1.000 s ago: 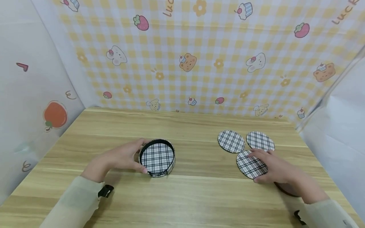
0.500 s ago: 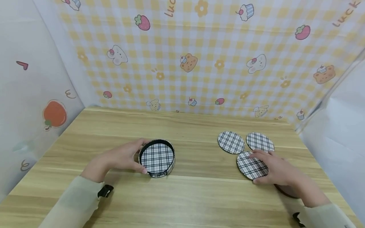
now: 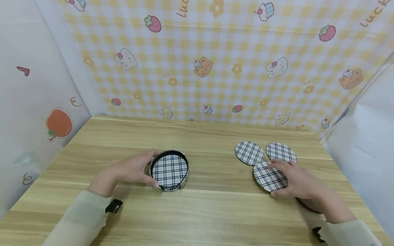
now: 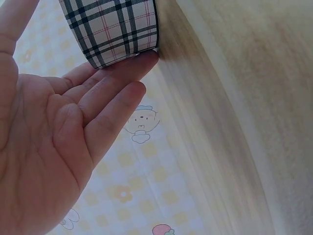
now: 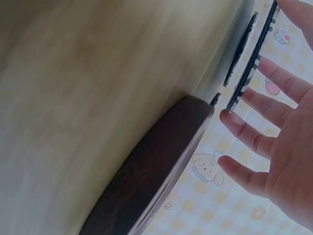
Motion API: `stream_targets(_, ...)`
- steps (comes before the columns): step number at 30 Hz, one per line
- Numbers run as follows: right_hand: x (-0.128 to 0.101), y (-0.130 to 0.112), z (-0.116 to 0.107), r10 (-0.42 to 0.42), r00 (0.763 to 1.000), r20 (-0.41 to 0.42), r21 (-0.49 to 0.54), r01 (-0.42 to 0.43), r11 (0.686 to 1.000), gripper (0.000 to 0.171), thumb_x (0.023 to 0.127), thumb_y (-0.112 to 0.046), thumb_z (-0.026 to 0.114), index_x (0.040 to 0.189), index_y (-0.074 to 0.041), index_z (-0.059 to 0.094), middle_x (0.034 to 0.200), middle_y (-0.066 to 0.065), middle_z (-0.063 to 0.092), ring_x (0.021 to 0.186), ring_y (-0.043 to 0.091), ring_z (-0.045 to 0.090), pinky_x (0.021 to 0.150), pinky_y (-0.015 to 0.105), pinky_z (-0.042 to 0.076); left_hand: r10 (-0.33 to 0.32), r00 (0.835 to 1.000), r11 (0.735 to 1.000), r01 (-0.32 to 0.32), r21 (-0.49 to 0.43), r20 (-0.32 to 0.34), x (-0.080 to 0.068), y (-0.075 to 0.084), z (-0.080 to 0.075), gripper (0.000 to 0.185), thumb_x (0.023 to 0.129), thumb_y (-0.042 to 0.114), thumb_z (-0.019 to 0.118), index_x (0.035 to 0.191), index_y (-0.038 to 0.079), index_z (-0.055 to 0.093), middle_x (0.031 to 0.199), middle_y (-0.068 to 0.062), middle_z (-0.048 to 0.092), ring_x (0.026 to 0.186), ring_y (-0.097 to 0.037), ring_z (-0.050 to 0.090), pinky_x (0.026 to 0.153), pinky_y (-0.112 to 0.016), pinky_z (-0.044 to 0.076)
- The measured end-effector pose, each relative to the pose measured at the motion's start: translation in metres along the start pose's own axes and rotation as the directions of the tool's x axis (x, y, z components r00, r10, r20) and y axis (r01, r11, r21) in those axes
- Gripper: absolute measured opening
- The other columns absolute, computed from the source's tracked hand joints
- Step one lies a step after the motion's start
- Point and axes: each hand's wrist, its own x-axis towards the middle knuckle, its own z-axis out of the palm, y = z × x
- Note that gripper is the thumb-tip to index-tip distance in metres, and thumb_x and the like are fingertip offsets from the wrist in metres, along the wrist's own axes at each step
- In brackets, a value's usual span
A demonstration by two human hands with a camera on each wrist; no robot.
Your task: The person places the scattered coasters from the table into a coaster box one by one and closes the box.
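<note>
My left hand (image 3: pixel 133 169) grips the side of a round plaid coaster holder (image 3: pixel 185 181), thumb at the front and fingers behind. The holder stands on the table, its inside showing a plaid disc and a black wall. In the left wrist view its plaid wall (image 4: pixel 117 29) rests against the fingertips. On the right, my right hand (image 3: pixel 300 181) holds a round plaid coaster (image 3: pixel 267 176) by its edge. The right wrist view shows this coaster (image 5: pixel 252 66) edge-on, raised off the table between thumb and fingers. Two more plaid coasters, one left (image 3: pixel 249 152) and one right (image 3: pixel 281 152), lie just behind.
A dark brown round object (image 3: pixel 307 205) lies partly hidden under my right wrist; its thick dark side (image 5: pixel 161 156) shows in the right wrist view. A yellow checked cloth (image 3: pixel 215 82) hangs behind the wooden table (image 3: pixel 197 218), and white sheets flank both sides.
My right hand has shifted slightly left and away from me, and the coaster in its fingers has moved with it. My left hand and the holder stay where they were.
</note>
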Motion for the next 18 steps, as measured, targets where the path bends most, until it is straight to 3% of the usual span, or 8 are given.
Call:
stream_targets(11,0.009,-0.010,-0.001,-0.055,0.998,-0.025,-0.006,0.054,0.999,0.078,0.065,-0.054,0.086,0.130,-0.020,0.061,0.148,0.017,0.050,0.123,0.051,0.049,0.089,0.073,0.045,0.017,1.000,1.000,-0.017,-0.003,0.000,0.000,0.000,0.000,0.102,0.071,0.042,0.088,0.146,-0.001,0.034,0.143,-0.020,0.051,0.132,-0.040,0.050,0.111,-0.060,0.039)
stream_targets(18,0.017,-0.014,0.003,-0.077,0.997,-0.031,-0.010,0.076,0.997,0.076,0.066,-0.053,0.086,0.130,-0.020,0.061,0.148,0.017,0.050,0.122,0.050,0.049,0.086,0.070,0.048,0.023,1.000,1.000,-0.023,0.010,0.000,0.000,0.000,-0.001,0.102,0.071,0.042,0.087,0.146,-0.001,0.034,0.143,-0.020,0.051,0.132,-0.040,0.050,0.111,-0.060,0.039)
